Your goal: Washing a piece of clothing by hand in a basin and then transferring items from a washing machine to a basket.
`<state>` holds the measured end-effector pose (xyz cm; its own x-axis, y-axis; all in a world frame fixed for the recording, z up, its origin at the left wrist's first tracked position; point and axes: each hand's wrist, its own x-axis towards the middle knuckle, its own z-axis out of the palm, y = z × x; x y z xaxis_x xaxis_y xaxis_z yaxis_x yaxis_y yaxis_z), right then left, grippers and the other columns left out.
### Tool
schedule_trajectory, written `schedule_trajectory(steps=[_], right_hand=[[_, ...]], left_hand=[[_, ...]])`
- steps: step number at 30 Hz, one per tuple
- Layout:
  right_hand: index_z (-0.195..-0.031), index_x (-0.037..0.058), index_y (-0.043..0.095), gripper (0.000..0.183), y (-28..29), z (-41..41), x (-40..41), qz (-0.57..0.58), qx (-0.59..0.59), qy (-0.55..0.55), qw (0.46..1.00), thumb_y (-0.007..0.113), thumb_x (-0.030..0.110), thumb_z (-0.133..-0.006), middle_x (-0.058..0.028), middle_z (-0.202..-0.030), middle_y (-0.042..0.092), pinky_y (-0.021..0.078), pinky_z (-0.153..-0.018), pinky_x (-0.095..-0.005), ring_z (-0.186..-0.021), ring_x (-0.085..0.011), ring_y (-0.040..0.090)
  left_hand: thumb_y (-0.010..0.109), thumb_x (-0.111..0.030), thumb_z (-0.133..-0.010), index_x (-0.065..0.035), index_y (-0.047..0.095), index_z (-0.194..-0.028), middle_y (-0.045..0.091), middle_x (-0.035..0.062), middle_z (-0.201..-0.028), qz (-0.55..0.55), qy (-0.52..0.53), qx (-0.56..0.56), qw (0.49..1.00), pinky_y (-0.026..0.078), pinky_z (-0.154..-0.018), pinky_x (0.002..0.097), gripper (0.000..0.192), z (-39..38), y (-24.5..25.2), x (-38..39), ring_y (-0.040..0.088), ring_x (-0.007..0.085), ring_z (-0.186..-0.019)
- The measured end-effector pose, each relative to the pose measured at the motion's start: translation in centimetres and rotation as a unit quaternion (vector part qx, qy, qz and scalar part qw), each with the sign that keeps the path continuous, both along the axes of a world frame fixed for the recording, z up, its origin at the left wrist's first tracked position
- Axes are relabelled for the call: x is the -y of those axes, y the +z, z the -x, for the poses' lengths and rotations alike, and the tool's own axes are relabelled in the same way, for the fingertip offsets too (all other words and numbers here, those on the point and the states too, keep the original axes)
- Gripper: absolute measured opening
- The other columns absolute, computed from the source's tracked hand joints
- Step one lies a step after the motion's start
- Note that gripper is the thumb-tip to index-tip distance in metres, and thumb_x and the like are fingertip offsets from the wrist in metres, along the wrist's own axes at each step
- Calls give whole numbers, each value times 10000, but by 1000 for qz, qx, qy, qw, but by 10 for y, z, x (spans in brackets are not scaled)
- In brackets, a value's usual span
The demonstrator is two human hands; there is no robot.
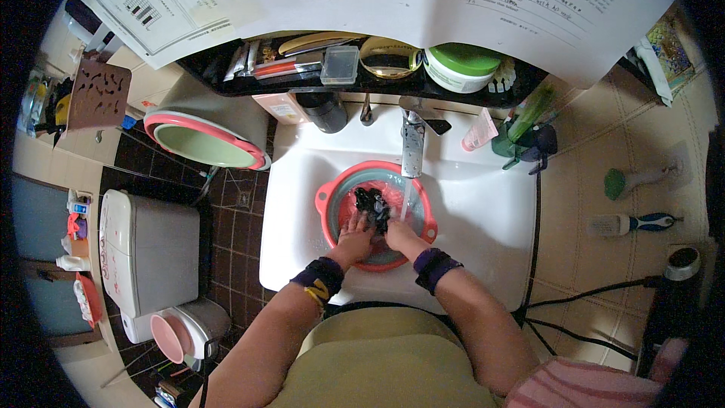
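A round basin with a red rim (327,221) stands in the white sink (481,226) in front of me. Water runs into it from the chrome faucet (413,147). Inside lies a bunched black wet cloth item (371,207), its exact kind unclear. My left hand (355,238) rests on its lower left side with the fingers spread. On its right side, my right hand (398,233) has its fingers curled against the black item, beside the water stream; the fingertips are partly hidden. Dark bands are around both wrists.
Behind the faucet, a black shelf (362,88) carries a green-lidded jar (461,68) and a clear box (340,65), under hanging papers (317,11). A pink tube (479,130) and black cup (323,113) stand on the sink's back ledge. Left is a washing machine (161,255); cables (589,292) run at right.
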<state>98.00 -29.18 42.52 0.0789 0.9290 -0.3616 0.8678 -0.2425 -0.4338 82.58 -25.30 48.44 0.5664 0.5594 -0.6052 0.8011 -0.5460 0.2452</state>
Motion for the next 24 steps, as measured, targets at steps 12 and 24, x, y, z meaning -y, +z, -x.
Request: schedule_trajectory(steps=[12, 24], right_hand=[[-1085, 34, 543, 296, 10, 10, -7, -56, -129, -173, 975, 482, 153, -820, -269, -1029, 585, 464, -833, -476, -914, -436, 582], [-786, 11, 504, 169, 122, 40, 6, -209, -308, -119, 920, 513, 179, -802, -256, -774, 571, 424, -613, -517, -718, -441, 562]], left_hand=[[610, -356, -833, -145, 248, -1362, 386, 220, -1318, 151, 478, 238, 832, 416, -926, 503, 674, -12, -31, -12, 446, 405, -1169], [452, -399, -941, -9, 543, -1129, 613, 134, -1020, 448, 629, 440, 458, 502, -806, 426, 442, -28, 16, -19, 608, 282, -894]])
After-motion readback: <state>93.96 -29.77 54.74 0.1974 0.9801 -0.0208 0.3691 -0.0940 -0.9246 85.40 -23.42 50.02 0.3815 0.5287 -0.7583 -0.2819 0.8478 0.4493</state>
